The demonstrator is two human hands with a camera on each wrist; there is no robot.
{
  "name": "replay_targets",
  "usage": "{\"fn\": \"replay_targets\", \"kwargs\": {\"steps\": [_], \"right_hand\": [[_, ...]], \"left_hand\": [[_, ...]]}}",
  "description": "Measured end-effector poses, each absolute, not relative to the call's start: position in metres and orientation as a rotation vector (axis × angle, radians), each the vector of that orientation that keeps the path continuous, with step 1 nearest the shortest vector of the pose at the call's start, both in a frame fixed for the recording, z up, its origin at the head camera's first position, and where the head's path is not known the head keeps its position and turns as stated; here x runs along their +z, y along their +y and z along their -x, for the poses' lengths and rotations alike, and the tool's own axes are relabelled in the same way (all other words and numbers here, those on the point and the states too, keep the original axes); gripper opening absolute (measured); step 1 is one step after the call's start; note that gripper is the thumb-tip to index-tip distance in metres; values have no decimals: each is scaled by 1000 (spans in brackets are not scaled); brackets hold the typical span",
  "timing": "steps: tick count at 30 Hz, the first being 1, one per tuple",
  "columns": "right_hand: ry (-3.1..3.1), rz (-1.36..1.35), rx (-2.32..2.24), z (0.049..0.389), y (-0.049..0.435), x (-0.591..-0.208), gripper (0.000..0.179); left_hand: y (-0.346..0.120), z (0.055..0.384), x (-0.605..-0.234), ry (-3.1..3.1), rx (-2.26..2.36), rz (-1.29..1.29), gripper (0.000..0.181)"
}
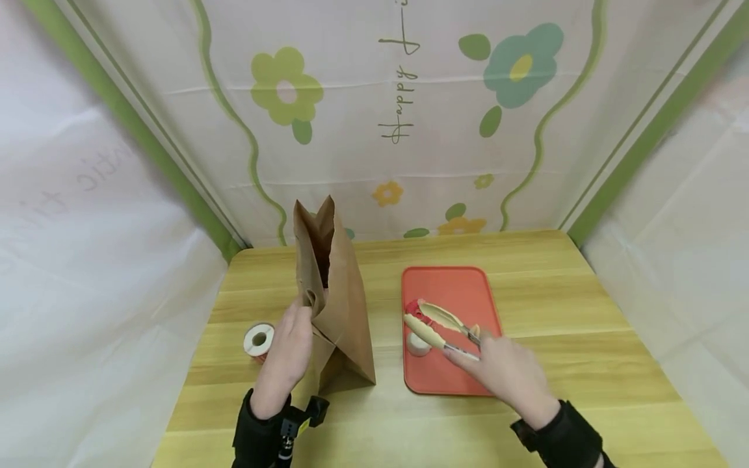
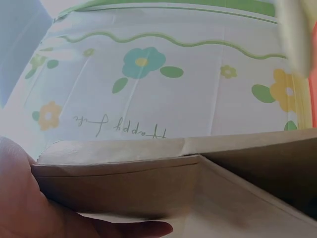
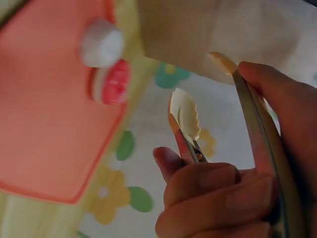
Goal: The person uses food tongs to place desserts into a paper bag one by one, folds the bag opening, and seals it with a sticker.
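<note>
My left hand [image 1: 287,348] grips the near rim of a standing brown paper bag [image 1: 348,312]; its top gapes and its inside is mostly hidden. In the left wrist view the fingers [image 2: 129,229] lie along the bag rim [image 2: 124,153]. Over an orange-red tray [image 1: 447,286], my right hand [image 1: 506,370] holds tongs [image 1: 424,330] with cream scalloped tips spread apart. Behind the tips lies a small red-and-white piece [image 3: 115,82], perhaps a sweet. Beside it sits a white round piece [image 3: 102,43]. In the right wrist view the tongs hold nothing.
A roll of white labels or tape [image 1: 258,339] stands left of the bag, near my left wrist. The wooden table [image 1: 526,279] is enclosed by flower-printed white cloth [image 1: 351,143] at the back and white cloth sides.
</note>
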State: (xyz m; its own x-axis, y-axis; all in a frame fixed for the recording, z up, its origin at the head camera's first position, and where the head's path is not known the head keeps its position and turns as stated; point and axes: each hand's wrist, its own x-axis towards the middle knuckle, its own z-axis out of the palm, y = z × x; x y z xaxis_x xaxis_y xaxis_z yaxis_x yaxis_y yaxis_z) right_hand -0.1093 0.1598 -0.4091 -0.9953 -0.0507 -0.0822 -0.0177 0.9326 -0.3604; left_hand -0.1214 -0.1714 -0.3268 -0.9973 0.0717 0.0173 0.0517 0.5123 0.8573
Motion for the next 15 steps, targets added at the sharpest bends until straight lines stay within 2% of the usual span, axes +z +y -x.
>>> {"fn": "replay_targets", "kwargs": {"steps": [6,15], "right_hand": [[3065,-30,-460,96,158,-447,101],[3040,-72,-476,92,147,-477,86]], "left_hand": [[-172,122,-327,2725,1538,-104,42],[-173,120,-328,2674,1562,-103,52]]}}
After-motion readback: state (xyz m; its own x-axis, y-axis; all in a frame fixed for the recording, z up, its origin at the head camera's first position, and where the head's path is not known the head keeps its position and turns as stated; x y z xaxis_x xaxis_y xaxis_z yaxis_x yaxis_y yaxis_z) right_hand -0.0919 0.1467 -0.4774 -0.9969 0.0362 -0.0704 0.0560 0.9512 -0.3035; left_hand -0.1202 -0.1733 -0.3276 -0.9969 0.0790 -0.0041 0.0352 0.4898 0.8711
